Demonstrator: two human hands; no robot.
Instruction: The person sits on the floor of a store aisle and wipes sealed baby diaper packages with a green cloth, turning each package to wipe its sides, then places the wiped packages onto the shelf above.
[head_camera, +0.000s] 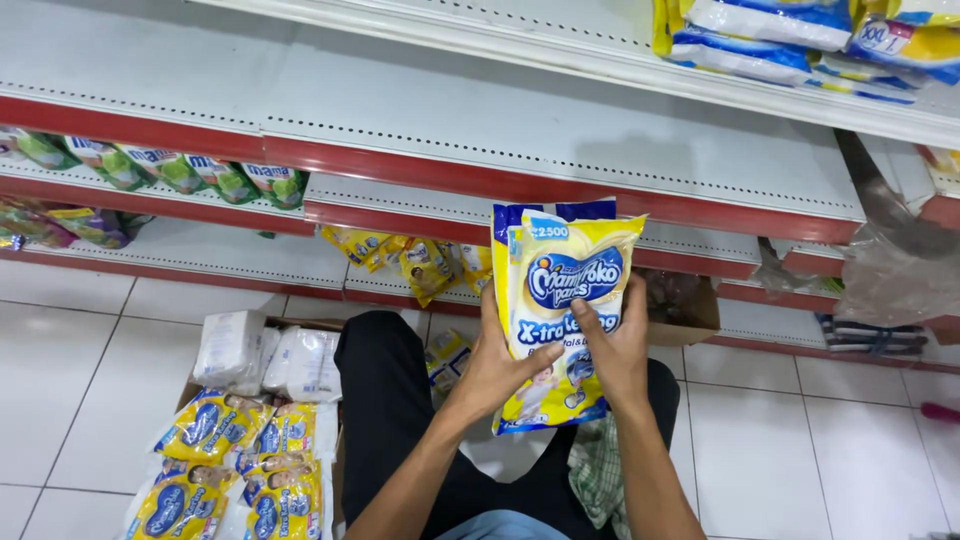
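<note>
Both hands, left hand (497, 365) & right hand (615, 350), clamped on yellow diaper packs (560, 310), held up facing red-edged shelf (560, 195); packs mid-handling, grip needs evening.

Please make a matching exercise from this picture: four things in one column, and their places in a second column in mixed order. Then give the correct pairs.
Things:
1. yellow and blue packet
2. green packets
3. white wrapped bundles
4. cardboard box

Places:
A. on the floor tiles, to the left of the person's knee
B. held up between the left hand and the right hand
C. in a row on a shelf at the far left
D. behind the held packet, on the low shelf to the right

Pairs: 1-B, 2-C, 3-A, 4-D
</note>
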